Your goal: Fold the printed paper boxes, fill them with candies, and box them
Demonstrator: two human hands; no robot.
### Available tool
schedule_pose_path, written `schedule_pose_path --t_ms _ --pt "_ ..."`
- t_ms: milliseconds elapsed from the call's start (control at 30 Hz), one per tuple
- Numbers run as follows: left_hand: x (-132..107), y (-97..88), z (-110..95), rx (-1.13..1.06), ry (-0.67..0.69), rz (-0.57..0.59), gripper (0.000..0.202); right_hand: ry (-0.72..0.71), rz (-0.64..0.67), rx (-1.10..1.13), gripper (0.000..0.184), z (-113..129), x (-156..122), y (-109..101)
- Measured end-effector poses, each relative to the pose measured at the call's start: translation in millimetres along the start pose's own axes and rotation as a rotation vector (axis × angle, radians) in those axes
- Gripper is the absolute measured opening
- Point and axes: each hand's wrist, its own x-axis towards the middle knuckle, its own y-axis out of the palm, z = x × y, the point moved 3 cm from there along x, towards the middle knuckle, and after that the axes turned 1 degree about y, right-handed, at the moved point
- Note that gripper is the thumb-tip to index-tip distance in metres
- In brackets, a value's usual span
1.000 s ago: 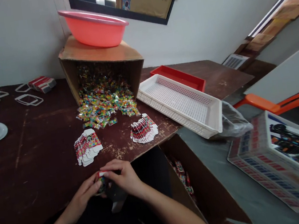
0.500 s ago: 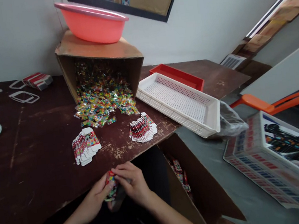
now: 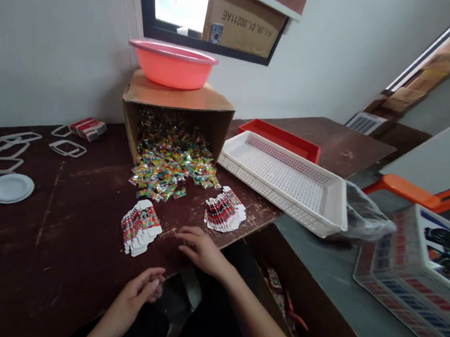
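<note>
Low centre of the frame: right hand (image 3: 199, 247) flat, fingers spread, empty, on the tabletop (image 3: 63, 234) between two card stacks (image 3: 141, 233). Left hand (image 3: 141, 289) loosely open, empty, at the tabletop's near edge.

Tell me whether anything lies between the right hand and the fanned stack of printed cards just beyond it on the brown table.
Nothing visible does. The right hand rests open near the table edge, and only bare brown tabletop separates its fingertips from the fanned stack of printed cards.

two card stacks (image 3: 142, 233) (image 3: 224, 211), two trays (image 3: 287, 174) (image 3: 282, 133), one pink basin (image 3: 174, 64), one tipped box (image 3: 175, 106), one white plate (image 3: 10, 188).
</note>
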Motion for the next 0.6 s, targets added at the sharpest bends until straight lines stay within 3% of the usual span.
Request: schedule_pose_path --t_ms 67,133,200,300,400,500,567,600 --pt "-6 2.7 4 0.038 -0.006 0.04 0.039 -0.098 0.119 -0.218 0.049 12 55 39" --pt "-12 1.7 10 0.062 -0.015 0.07 0.038 -0.153 0.201 -0.325 0.058 17 95 63" --pt "-17 -2.4 16 0.052 -0.016 0.069 0.038 -0.188 0.257 -0.371 0.048 19 120 74" --pt "-18 -9.4 22 -0.062 -0.017 0.023 0.042 -0.218 0.301 -0.445 0.025 20 133 76" --pt "-11 -14.1 20 -0.268 -0.021 -0.033 0.057 -0.249 0.286 -0.501 0.022 27 118 70" --pt "1 -16.3 16 -0.58 -0.029 -0.025 0.071 -0.31 0.198 -0.492 0.032 36 70 76" --pt "8 -16.3 14 -0.693 -0.033 -0.008 0.061 -0.421 0.061 -0.282 0.04 41 28 87" --pt "10 -15.6 14 -0.688 -0.03 -0.015 0.051 -0.378 -0.013 -0.169 0.037 41 9 91"
